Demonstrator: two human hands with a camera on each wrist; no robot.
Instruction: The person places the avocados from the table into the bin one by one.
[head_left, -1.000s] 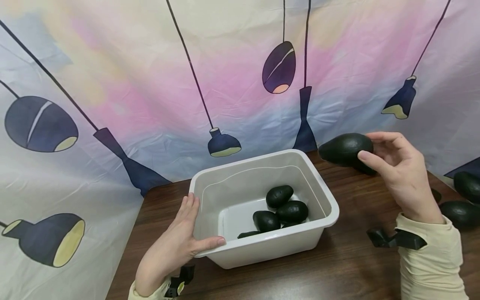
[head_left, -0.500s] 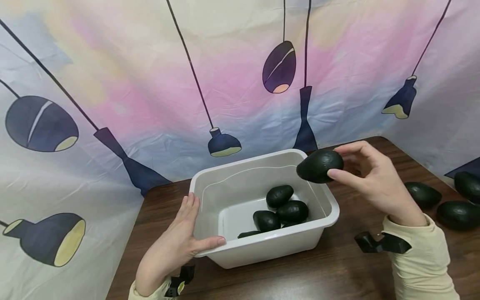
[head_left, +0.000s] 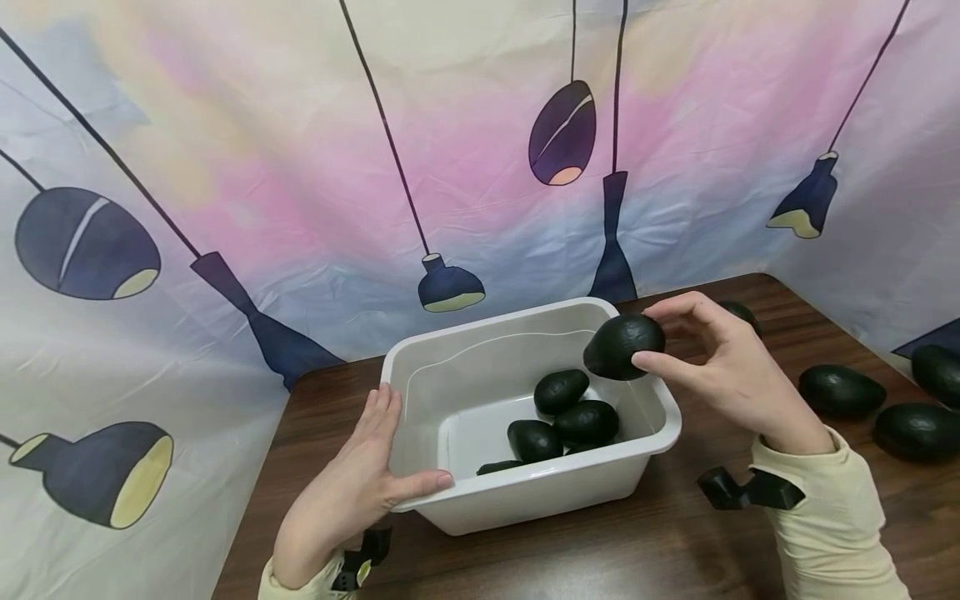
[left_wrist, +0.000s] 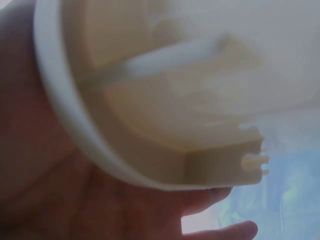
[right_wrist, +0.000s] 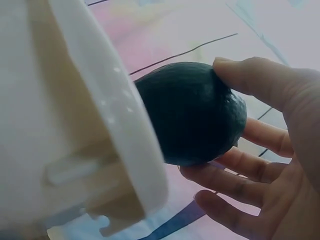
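Note:
My right hand (head_left: 723, 371) pinches a dark green avocado (head_left: 621, 347) between thumb and fingers, above the right back corner of a white plastic bin (head_left: 540, 507). In the right wrist view the thumb lies over the avocado (right_wrist: 192, 115) and the fingers curl beneath; the bin's rim (right_wrist: 120, 105) hides its far end. My left hand (head_left: 345, 479) rests on the bin's left front corner, fingers straight along the left side and thumb on the front rim. Several avocados (head_left: 587, 423) lie inside the bin, toward its right; the front wall partly hides some.
More avocados (head_left: 842, 390) lie on the brown wooden table (head_left: 570, 562) at the right, one (head_left: 741, 317) partly behind my right hand. A fabric backdrop (head_left: 300, 167) printed with lamps stands directly behind the table.
My right hand has carried the avocado leftward and slightly down, from beside the bin to over its right back corner. The left hand has kept its place on the bin.

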